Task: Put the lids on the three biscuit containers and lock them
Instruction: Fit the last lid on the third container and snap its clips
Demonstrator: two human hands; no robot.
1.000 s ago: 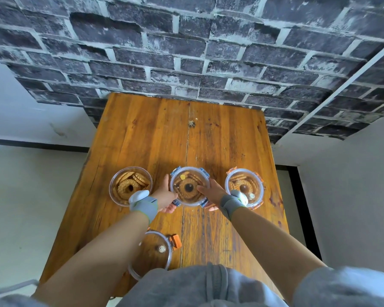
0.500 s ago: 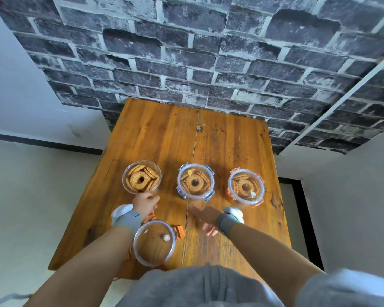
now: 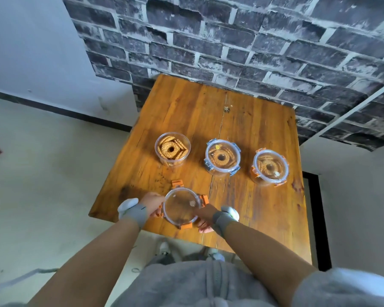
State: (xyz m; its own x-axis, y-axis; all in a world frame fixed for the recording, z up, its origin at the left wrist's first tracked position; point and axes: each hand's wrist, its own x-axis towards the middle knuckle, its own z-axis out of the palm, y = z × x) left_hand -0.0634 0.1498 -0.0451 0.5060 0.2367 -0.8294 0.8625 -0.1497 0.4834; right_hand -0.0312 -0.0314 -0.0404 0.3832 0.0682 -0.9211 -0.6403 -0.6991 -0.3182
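Three clear round biscuit containers stand in a row on the wooden table (image 3: pixel 242 120). The left container (image 3: pixel 172 149) has no lid on it. A blue-clipped lid covers the middle container (image 3: pixel 222 157), and an orange-clipped lid covers the right container (image 3: pixel 270 167). Near the table's front edge a clear lid with orange clips (image 3: pixel 182 207) is held from both sides. My left hand (image 3: pixel 152 203) grips its left rim and my right hand (image 3: pixel 205 216) grips its right rim. Both wrists wear grey bands.
A dark brick wall (image 3: pixel 231 41) rises behind the table's far edge. Pale floor (image 3: pixel 42 173) lies to the left and a dark strip runs along the table's right side. The far half of the tabletop holds only a small knot mark (image 3: pixel 227 109).
Both hands left the middle container, drew back to the front edge and closed on the orange-clipped lid. The camera view shifted so the table sits further right.
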